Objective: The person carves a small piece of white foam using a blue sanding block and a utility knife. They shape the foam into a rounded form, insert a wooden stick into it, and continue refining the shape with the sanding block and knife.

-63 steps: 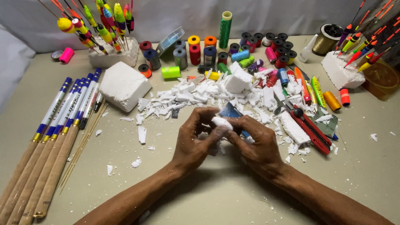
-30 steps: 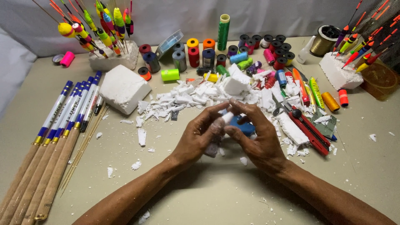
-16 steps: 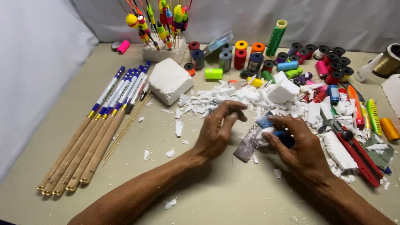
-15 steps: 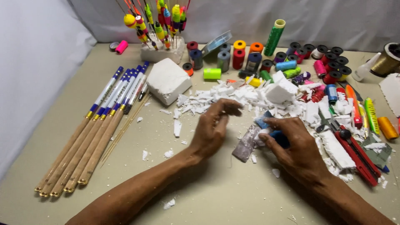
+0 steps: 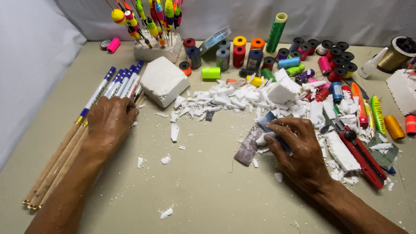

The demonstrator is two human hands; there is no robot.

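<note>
Head view showed the left hand lying flat, fingers spread, across the bundled float rods at the desk's left, while the right hand gripped a small foam piece beside grey sandpaper; one rod should be separated cleanly.

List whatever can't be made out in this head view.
- What the left hand grips: its fingers cover the wooden sticks.
- The blue piece under the right hand: mostly covered by the fingers.
- The gold spool: cut off by the right edge.
- The spool labels: too small.
</note>
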